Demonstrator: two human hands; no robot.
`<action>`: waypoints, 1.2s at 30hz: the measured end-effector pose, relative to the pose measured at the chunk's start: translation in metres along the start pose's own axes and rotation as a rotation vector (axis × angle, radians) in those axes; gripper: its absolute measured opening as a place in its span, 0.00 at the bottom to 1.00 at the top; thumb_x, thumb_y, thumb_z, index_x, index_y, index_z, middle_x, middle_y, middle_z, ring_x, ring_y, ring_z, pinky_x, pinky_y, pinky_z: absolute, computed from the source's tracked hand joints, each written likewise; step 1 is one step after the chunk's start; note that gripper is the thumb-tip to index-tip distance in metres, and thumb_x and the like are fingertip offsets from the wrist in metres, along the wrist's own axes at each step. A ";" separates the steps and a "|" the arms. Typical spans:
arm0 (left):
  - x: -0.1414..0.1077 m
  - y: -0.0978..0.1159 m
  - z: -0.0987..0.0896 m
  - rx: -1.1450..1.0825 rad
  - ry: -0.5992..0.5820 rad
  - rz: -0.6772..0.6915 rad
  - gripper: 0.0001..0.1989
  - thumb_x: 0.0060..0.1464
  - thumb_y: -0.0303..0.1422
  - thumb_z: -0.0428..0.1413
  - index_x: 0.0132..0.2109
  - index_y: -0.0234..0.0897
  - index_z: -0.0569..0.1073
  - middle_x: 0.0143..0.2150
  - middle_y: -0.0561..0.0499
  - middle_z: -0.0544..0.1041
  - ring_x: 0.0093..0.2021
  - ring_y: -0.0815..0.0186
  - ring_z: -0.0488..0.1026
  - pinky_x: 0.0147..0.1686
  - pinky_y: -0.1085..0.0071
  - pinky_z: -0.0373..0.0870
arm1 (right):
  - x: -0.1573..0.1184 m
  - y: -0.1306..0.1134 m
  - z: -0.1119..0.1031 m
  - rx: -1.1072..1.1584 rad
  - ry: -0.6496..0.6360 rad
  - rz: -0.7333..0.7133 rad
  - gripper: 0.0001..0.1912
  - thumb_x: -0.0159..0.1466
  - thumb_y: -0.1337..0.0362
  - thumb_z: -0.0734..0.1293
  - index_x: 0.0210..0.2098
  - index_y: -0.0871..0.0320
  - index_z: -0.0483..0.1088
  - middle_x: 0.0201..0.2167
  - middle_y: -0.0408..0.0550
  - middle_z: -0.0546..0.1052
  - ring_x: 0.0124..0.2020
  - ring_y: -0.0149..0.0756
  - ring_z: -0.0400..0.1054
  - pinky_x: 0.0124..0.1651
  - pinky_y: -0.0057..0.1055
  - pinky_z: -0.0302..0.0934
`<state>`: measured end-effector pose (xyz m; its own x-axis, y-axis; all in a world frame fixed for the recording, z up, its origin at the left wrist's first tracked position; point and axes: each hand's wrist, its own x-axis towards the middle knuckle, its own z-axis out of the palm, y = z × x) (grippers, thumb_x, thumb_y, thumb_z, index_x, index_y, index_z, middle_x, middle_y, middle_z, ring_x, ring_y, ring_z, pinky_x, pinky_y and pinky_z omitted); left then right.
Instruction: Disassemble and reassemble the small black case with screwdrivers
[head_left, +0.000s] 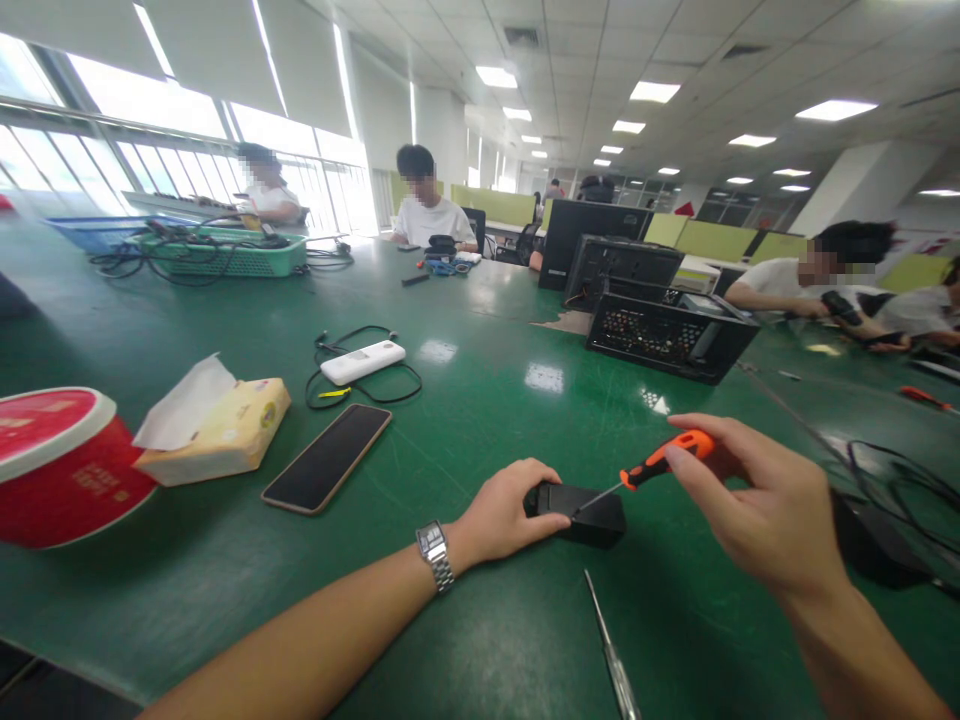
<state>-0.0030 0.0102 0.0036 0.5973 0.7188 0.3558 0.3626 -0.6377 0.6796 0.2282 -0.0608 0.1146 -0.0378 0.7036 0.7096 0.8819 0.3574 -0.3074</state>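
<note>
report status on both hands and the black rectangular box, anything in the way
Left hand gripping black rectangular box. Right hand holding orange-and-black screwdriver, tip at box. Slim silvery tool lying nearby, apart; no obstruction seen.

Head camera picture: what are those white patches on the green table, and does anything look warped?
In the head view, glare on the table, probably reflected ceiling lights; windows washed out; red tub stretched at the left edge; screwdriver fairly crisp.
</note>
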 end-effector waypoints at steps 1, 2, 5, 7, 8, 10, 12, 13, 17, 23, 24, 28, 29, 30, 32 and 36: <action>0.000 0.000 0.000 0.003 0.000 0.004 0.17 0.54 0.40 0.62 0.47 0.37 0.72 0.43 0.48 0.74 0.43 0.61 0.71 0.42 0.68 0.67 | 0.000 -0.001 0.001 0.012 -0.009 -0.003 0.12 0.62 0.57 0.66 0.41 0.56 0.74 0.27 0.42 0.75 0.22 0.30 0.67 0.28 0.29 0.62; 0.000 0.000 0.000 0.007 -0.003 0.007 0.17 0.54 0.40 0.62 0.47 0.37 0.72 0.43 0.48 0.74 0.43 0.61 0.71 0.42 0.68 0.67 | -0.001 -0.001 0.002 0.022 -0.012 -0.004 0.11 0.62 0.57 0.66 0.41 0.56 0.74 0.27 0.42 0.76 0.22 0.30 0.67 0.27 0.28 0.62; 0.001 0.001 0.000 0.013 -0.006 0.013 0.16 0.54 0.41 0.61 0.47 0.37 0.72 0.43 0.48 0.74 0.42 0.61 0.71 0.42 0.68 0.67 | -0.001 0.000 0.004 0.033 -0.015 -0.016 0.11 0.62 0.58 0.67 0.41 0.56 0.74 0.27 0.42 0.76 0.22 0.29 0.67 0.27 0.28 0.62; 0.000 0.001 0.000 0.017 -0.003 0.016 0.16 0.55 0.41 0.61 0.47 0.38 0.72 0.44 0.47 0.74 0.42 0.61 0.71 0.42 0.68 0.67 | -0.001 0.001 0.004 0.037 -0.023 -0.018 0.11 0.62 0.58 0.67 0.41 0.56 0.74 0.27 0.42 0.76 0.22 0.30 0.67 0.27 0.28 0.63; 0.000 0.001 0.000 0.019 -0.001 0.017 0.16 0.55 0.41 0.60 0.47 0.38 0.72 0.44 0.47 0.74 0.43 0.61 0.71 0.42 0.68 0.67 | -0.001 0.001 0.004 0.038 -0.028 -0.017 0.11 0.62 0.58 0.67 0.41 0.56 0.74 0.27 0.42 0.76 0.23 0.30 0.68 0.28 0.29 0.63; 0.000 0.001 -0.001 0.020 0.001 0.019 0.16 0.55 0.41 0.60 0.47 0.38 0.72 0.44 0.47 0.74 0.43 0.60 0.71 0.42 0.68 0.67 | -0.001 0.001 0.004 0.036 -0.032 -0.018 0.11 0.62 0.58 0.67 0.41 0.56 0.74 0.27 0.42 0.76 0.23 0.31 0.68 0.28 0.29 0.63; 0.000 0.001 -0.001 0.021 0.002 0.020 0.16 0.55 0.41 0.60 0.47 0.38 0.72 0.44 0.47 0.74 0.42 0.61 0.71 0.42 0.67 0.67 | 0.000 0.001 0.004 0.031 -0.030 -0.023 0.11 0.62 0.58 0.66 0.41 0.56 0.74 0.27 0.42 0.76 0.23 0.31 0.68 0.28 0.29 0.63; 0.000 0.001 -0.001 0.021 0.000 0.020 0.16 0.55 0.41 0.60 0.47 0.38 0.71 0.43 0.47 0.74 0.42 0.61 0.71 0.42 0.67 0.67 | 0.000 0.001 0.004 0.029 -0.027 -0.026 0.11 0.62 0.58 0.66 0.41 0.56 0.74 0.27 0.42 0.76 0.23 0.31 0.68 0.28 0.29 0.63; 0.000 0.001 0.000 0.027 -0.005 0.019 0.16 0.55 0.42 0.60 0.47 0.38 0.72 0.43 0.47 0.75 0.42 0.60 0.71 0.43 0.67 0.67 | 0.001 -0.001 0.005 0.016 -0.016 -0.052 0.10 0.62 0.59 0.66 0.40 0.56 0.73 0.27 0.42 0.75 0.22 0.30 0.66 0.27 0.29 0.62; 0.001 0.001 -0.001 0.041 -0.010 0.024 0.15 0.56 0.41 0.59 0.46 0.38 0.72 0.43 0.47 0.74 0.42 0.60 0.71 0.42 0.67 0.67 | 0.000 -0.001 0.004 0.023 -0.034 -0.086 0.10 0.62 0.59 0.66 0.41 0.57 0.74 0.27 0.42 0.74 0.22 0.29 0.65 0.27 0.28 0.61; 0.000 0.001 -0.001 0.041 -0.012 0.025 0.15 0.56 0.41 0.59 0.46 0.38 0.72 0.43 0.47 0.74 0.43 0.60 0.71 0.42 0.67 0.67 | -0.001 -0.001 0.004 0.027 -0.039 -0.082 0.10 0.62 0.59 0.66 0.41 0.56 0.74 0.27 0.42 0.74 0.23 0.29 0.65 0.28 0.29 0.61; -0.001 0.001 0.000 0.039 -0.006 0.028 0.15 0.56 0.41 0.59 0.47 0.38 0.71 0.44 0.47 0.75 0.43 0.60 0.71 0.43 0.67 0.67 | -0.002 0.000 0.003 0.039 -0.043 -0.068 0.11 0.62 0.59 0.66 0.42 0.56 0.73 0.28 0.42 0.75 0.23 0.30 0.66 0.28 0.29 0.62; -0.001 0.001 0.000 0.038 -0.004 0.029 0.16 0.56 0.41 0.59 0.48 0.38 0.71 0.44 0.47 0.75 0.43 0.60 0.71 0.43 0.67 0.67 | -0.002 0.000 0.003 0.043 -0.042 -0.070 0.11 0.62 0.59 0.66 0.42 0.56 0.73 0.28 0.42 0.75 0.23 0.30 0.66 0.28 0.29 0.62; -0.001 0.001 0.000 0.037 -0.003 0.029 0.16 0.56 0.41 0.59 0.48 0.38 0.71 0.44 0.47 0.75 0.43 0.60 0.71 0.43 0.67 0.67 | -0.002 -0.001 0.003 0.047 -0.043 -0.074 0.11 0.62 0.59 0.66 0.42 0.56 0.73 0.29 0.42 0.75 0.23 0.30 0.66 0.28 0.29 0.62; 0.000 0.001 0.000 0.035 -0.003 0.032 0.15 0.56 0.41 0.59 0.47 0.38 0.71 0.43 0.47 0.75 0.43 0.60 0.71 0.43 0.67 0.67 | -0.001 -0.001 0.003 0.048 -0.046 -0.085 0.11 0.62 0.59 0.66 0.43 0.55 0.73 0.28 0.42 0.75 0.23 0.30 0.66 0.28 0.29 0.62; 0.000 0.001 -0.001 0.036 0.003 0.033 0.16 0.56 0.41 0.59 0.48 0.38 0.71 0.43 0.47 0.75 0.42 0.60 0.71 0.43 0.67 0.67 | 0.000 -0.002 0.003 0.033 -0.045 -0.096 0.11 0.63 0.60 0.66 0.43 0.56 0.73 0.28 0.42 0.74 0.23 0.30 0.66 0.28 0.29 0.61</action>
<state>-0.0032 0.0096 0.0045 0.6074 0.6977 0.3798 0.3677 -0.6708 0.6441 0.2251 -0.0599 0.1131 -0.1427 0.6917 0.7080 0.8574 0.4438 -0.2607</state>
